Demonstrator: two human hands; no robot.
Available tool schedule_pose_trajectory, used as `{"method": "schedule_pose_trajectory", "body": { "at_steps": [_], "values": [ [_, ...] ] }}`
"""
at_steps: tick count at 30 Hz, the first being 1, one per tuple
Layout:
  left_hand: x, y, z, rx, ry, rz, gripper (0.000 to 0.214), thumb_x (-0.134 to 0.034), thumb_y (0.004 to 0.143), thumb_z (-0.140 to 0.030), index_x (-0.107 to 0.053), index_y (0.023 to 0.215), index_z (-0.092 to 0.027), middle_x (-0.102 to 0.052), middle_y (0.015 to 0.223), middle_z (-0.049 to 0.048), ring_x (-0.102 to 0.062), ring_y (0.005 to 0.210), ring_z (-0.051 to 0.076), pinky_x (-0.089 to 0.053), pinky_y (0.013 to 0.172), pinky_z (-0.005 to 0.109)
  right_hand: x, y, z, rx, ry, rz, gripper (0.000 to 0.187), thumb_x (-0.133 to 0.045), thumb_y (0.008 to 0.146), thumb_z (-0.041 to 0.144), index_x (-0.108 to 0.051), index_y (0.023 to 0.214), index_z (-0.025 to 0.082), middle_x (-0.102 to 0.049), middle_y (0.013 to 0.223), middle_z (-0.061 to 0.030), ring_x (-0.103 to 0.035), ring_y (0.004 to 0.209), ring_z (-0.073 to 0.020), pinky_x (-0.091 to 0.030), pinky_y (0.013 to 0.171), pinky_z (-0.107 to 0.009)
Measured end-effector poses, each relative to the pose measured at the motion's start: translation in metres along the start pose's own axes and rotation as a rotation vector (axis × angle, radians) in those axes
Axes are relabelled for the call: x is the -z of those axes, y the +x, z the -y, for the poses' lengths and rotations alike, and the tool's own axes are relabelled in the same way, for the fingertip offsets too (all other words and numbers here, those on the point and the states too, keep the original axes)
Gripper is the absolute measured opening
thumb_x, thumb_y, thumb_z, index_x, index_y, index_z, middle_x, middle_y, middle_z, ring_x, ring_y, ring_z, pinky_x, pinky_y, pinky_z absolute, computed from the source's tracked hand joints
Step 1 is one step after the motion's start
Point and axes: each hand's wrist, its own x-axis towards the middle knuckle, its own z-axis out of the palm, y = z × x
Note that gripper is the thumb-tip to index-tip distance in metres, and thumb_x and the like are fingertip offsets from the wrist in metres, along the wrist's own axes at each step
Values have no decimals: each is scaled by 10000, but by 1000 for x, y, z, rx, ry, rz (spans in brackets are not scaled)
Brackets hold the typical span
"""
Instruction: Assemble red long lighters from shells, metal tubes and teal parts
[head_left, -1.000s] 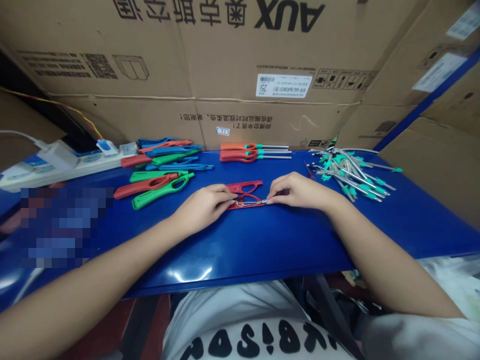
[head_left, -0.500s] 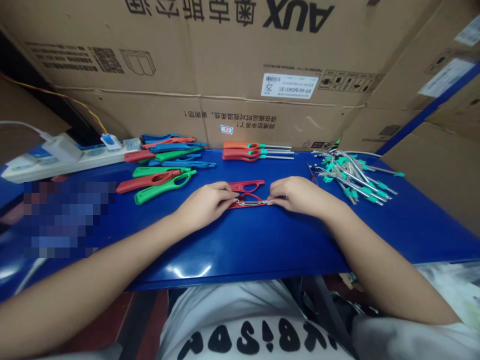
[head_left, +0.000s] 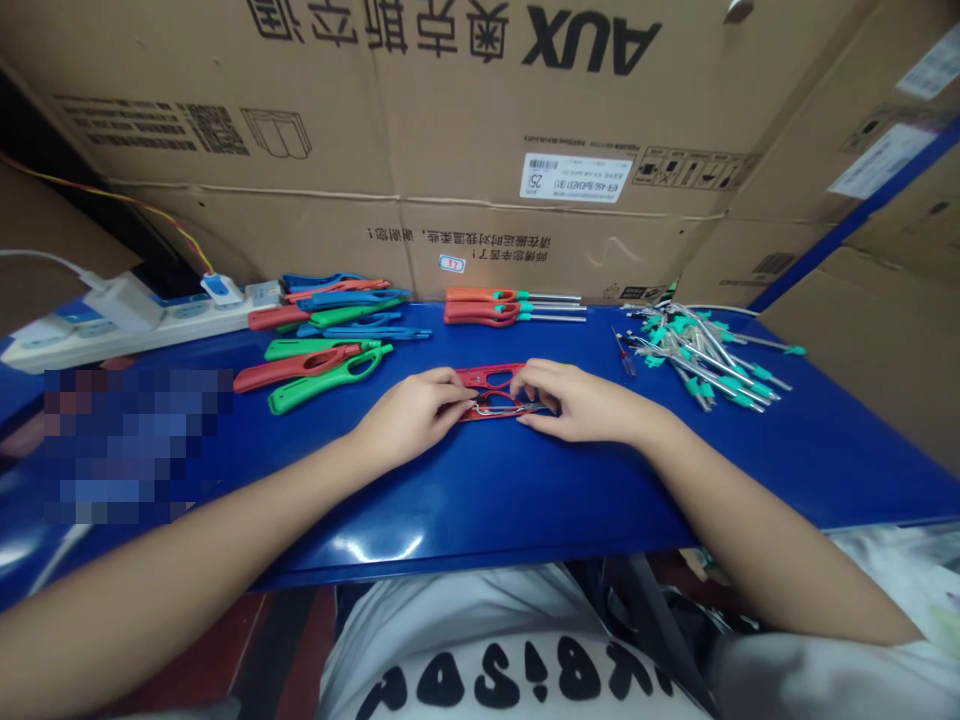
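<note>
Two red lighter handle halves lie one behind the other in front of me. The near half (head_left: 491,414) has a thin wire (head_left: 499,408) along it and a small black part near its left end. Behind it is the far half (head_left: 486,378). My left hand (head_left: 429,408) pinches the left end of the near half, and its fingertips cover what sits there. My right hand (head_left: 574,402) curls over the right end, thumb at the near edge and fingers bent over the wire's end. Part of both halves is hidden by it.
Blue, green and red handle halves (head_left: 322,375) are piled at left, beside a white power strip (head_left: 180,318). Orange and red lighters (head_left: 480,305) rest at the back. Metal tubes with green ends (head_left: 712,350) and a small screwdriver (head_left: 624,355) lie right. Cardboard (head_left: 450,150) walls the back.
My right hand has shifted slightly left, from pinching the wire's right end to curling its fingers over the handle halves. My left hand stays nearly in place.
</note>
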Motion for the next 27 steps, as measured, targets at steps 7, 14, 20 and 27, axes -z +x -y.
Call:
{"method": "schedule_pose_trajectory", "body": {
  "at_steps": [7, 14, 20, 27],
  "values": [
    [0, 0, -1, -6, -21, -7, 219, -582, 958, -195, -780, 1050, -178, -722, 993, 83, -701, 903, 206, -552, 820, 319, -9, 6, 0, -5, -23, 25, 63, -584, 951, 251, -591, 995, 206, -607, 1060, -47, -552, 816, -152, -394, 698, -256],
    [-1, 0, -3, 37, -81, -42, 228, -568, 966, -227, -781, 1031, -177, -735, 986, 85, -707, 880, 201, -558, 810, 316, -9, 6, -2, -3, 37, -3, 65, -621, 905, 205, -588, 962, 204, -617, 976, -33, -558, 820, -154, -385, 704, -249],
    [1, 0, -4, -2, -73, -14, 227, -573, 959, -206, -788, 1030, -191, -723, 969, 73, -700, 876, 192, -551, 801, 301, -8, 6, -2, 0, 14, 15, 41, -610, 907, 206, -585, 940, 205, -632, 956, -33, -546, 782, -153, -371, 686, -251],
    [-3, 1, -3, 39, -115, -51, 236, -571, 977, -249, -784, 1029, -163, -748, 989, 91, -712, 898, 212, -553, 834, 330, -6, 7, 0, -26, 0, 30, 47, -619, 910, 207, -595, 950, 203, -642, 933, -23, -548, 778, -151, -355, 677, -248]
  ]
}}
